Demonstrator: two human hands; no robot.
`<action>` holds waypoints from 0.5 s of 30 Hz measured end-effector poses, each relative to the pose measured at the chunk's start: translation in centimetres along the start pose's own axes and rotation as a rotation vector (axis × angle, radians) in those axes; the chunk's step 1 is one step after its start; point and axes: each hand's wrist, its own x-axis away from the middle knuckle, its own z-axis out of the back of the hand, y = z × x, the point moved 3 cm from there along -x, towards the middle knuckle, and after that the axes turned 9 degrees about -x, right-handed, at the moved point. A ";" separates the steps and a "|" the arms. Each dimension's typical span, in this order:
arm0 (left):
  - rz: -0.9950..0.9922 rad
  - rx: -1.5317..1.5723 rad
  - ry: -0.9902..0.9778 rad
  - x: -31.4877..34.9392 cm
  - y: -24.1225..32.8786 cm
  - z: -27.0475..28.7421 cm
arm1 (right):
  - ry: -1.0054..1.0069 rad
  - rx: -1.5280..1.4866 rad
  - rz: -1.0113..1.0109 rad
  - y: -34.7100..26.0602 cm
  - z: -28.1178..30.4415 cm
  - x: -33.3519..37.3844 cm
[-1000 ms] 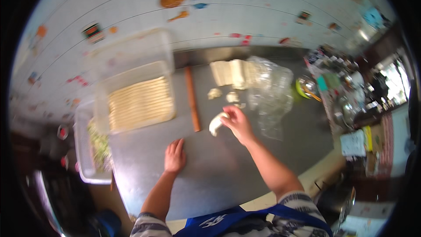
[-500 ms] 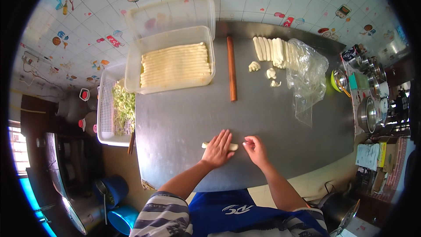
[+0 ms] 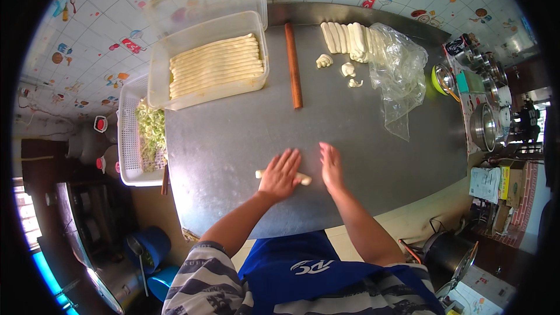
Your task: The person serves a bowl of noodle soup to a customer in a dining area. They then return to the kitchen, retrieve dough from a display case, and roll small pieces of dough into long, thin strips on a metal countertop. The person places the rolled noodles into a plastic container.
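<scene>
A short roll of dough point(image 3: 305, 180) lies on the steel table point(image 3: 233, 122) near its front edge. My left hand point(image 3: 280, 176) is flat on the roll, palm down and fingers stretched out. Both ends of the dough show past the hand; its middle is hidden underneath. Just to the right, my right hand point(image 3: 331, 166) is held on edge with the fingers straight, apart from the dough and holding nothing. Beyond the hands lies a wooden rolling pin point(image 3: 293, 67). Dough strips point(image 3: 344, 39) rest side by side at the back right, partly under a clear plastic sheet point(image 3: 402, 70).
At the back left stands a plastic tub point(image 3: 204, 100) with rows of dough sticks point(image 3: 216, 67). A white basket point(image 3: 126, 146) of shredded greens point(image 3: 151, 131) is beside it. Small dough lumps point(image 3: 348, 69) sit near the strips. A lime-green bowl point(image 3: 437, 84) stands at the right edge.
My right hand has straightened its fingers and reaches farther forward. My left hand stays on the dough roll, which now lies more slanted. The whole view has shifted.
</scene>
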 end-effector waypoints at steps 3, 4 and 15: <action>0.107 -0.181 0.072 -4.8 -2.7 0.3 | -0.182 0.045 0.210 -6.1 -9.5 -1.3; 0.103 -0.024 0.038 -4.2 -2.2 0.5 | -0.233 0.113 0.307 -6.6 -10.3 -1.2; 0.176 -0.113 0.023 -0.3 -5.1 -0.2 | -0.585 0.958 0.658 -5.1 -8.1 -0.2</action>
